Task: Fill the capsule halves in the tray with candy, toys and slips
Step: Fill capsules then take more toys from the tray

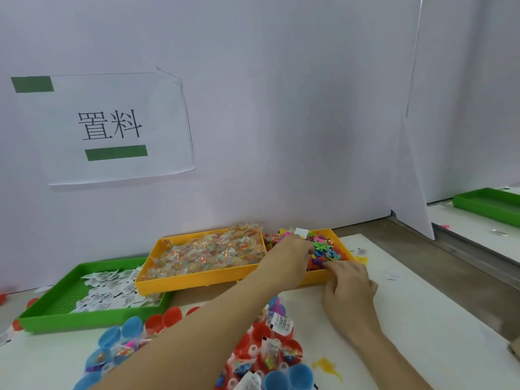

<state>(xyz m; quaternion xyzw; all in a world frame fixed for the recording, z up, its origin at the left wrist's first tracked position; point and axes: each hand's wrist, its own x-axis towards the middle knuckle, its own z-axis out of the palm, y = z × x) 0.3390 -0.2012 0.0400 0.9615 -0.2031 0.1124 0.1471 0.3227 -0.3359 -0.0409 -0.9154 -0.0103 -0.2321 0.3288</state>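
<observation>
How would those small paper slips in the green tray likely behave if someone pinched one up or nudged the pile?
The slips look like thin, small printed papers, so probably very light and floppy. They lie overlapped and scattered, with strays outside the green tray, so a nudge likely slides several at once. Lying flat on the tray floor, a single one may be fiddly to pinch.

Red and blue capsule halves (254,337) sit open-side up, several holding candy packets, toys and slips.

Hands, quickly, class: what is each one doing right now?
Left hand: fingers in the toy tray, grip cannot be told.
Right hand: fingers at the toys, grip cannot be told.
</observation>
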